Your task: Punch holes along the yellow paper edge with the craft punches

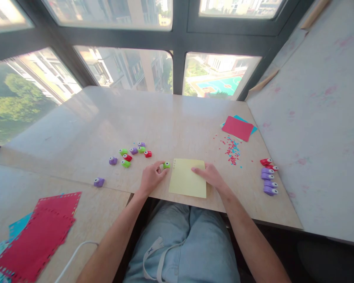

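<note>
A pale yellow sheet of paper (187, 177) lies on the beige table (165, 118) in front of me, with a row of small holes along its left edge. My left hand (151, 177) grips a small green punch (166, 165) at the sheet's upper left corner. Flat on the sheet's right edge rests my right hand (210, 175), fingers pointing left and pressing the paper down.
A cluster of small green, purple and red punches (131, 153) sits left of the sheet, one purple punch (99, 182) apart. More punches (269, 177) line the right side. Red and blue confetti (232, 150), a red sheet (237, 128) and punched red sheets (38, 236) lie around.
</note>
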Demonstrator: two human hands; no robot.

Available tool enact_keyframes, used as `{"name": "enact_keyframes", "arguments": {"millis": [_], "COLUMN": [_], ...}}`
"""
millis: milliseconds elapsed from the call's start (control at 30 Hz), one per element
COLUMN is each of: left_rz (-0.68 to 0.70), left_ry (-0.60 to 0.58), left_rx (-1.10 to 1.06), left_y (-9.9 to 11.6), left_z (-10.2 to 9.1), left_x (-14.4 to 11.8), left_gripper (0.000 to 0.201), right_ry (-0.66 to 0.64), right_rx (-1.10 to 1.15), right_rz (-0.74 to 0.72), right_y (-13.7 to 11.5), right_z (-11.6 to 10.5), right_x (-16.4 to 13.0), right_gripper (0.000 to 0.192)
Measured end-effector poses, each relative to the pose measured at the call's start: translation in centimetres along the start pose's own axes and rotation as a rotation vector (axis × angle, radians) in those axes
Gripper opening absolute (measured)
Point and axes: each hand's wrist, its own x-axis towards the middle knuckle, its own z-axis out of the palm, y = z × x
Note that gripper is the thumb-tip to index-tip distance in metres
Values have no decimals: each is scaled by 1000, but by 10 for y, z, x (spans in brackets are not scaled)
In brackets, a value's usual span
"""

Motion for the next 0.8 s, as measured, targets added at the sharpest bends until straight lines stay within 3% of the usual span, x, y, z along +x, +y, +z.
{"name": "enact_keyframes", "arguments": {"millis": [300, 467, 633, 800], "left_rz": [-150, -194, -111, 74], "left_ry": [76, 163, 92, -80], "left_rx": [-597, -700, -699, -601], "left_y": [-9, 1, 32, 90], "left_z": [-5, -8, 1, 16], "left_x": [-14, -26, -39, -46], "left_gripper": [37, 36, 32, 25], "right_ry": [137, 223, 248, 257], "right_rx": [-41, -52, -80, -56], "right_rz": [-156, -272, -317, -344], "right_y": [9, 13, 16, 13], "right_z": [5, 10, 10, 10], "right_x": [-13, -23, -23, -22], "right_gripper": [36, 36, 34, 27]}}
